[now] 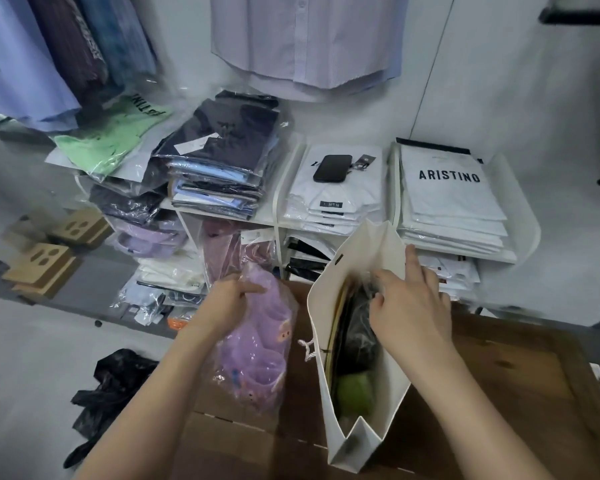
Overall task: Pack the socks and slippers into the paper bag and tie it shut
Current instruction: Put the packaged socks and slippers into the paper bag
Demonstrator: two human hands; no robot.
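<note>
Slippers (257,344) (purple, in slick crinkly film) look light and soft: your left hand (227,299) pinches their top edge, while your right hand (407,306) fingers dark contents inside the paper bag (388,407).

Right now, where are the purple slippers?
In the head view, the purple slippers, wrapped in clear plastic, are in the left hand, just left of the open white paper bag.

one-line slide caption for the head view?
Left hand holds bagged purple slippers; right hand reaches into open paper bag.
</note>
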